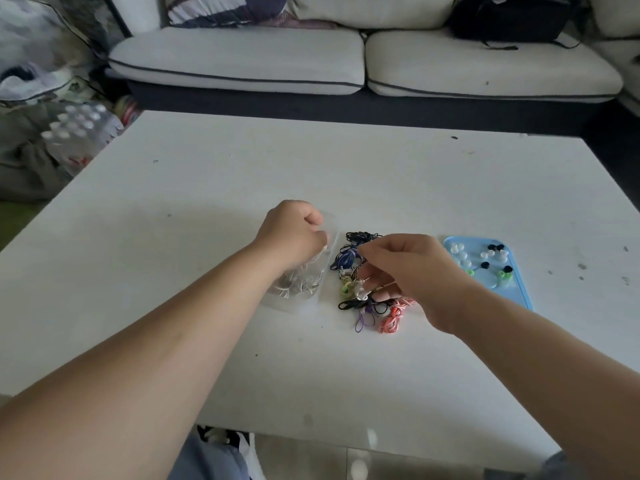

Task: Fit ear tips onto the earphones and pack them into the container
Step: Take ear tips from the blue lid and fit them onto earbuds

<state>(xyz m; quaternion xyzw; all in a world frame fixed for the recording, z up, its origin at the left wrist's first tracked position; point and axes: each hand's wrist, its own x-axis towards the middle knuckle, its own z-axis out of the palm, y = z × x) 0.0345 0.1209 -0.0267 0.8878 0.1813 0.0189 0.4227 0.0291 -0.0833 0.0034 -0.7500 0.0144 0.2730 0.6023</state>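
from my end the white table (346, 174) fills most of the view, with a pale sofa (242, 60) behind it, a black bag (509, 19) on its right cushion and a wrapped pack of water bottles (76, 133) on the floor at the left. both forearms reach in and cover part of what i need to see.

the left hand (294, 233) is fisted over the far end of the clear container (298, 299); i cannot tell whether it grips the rim. white cords (294, 284) lie coiled inside.

just beside it, mid-table, sits the earphones (349, 258) pile: black, blue, purple, green and red-white cords tangled together. the right hand (405, 268) hangs over that pile, fingers curled down into it with a thin pale cord caught under them.

to the right, near the pile, a blue tray (519, 282) holds loose ear tips (460, 252), clear, black and green.
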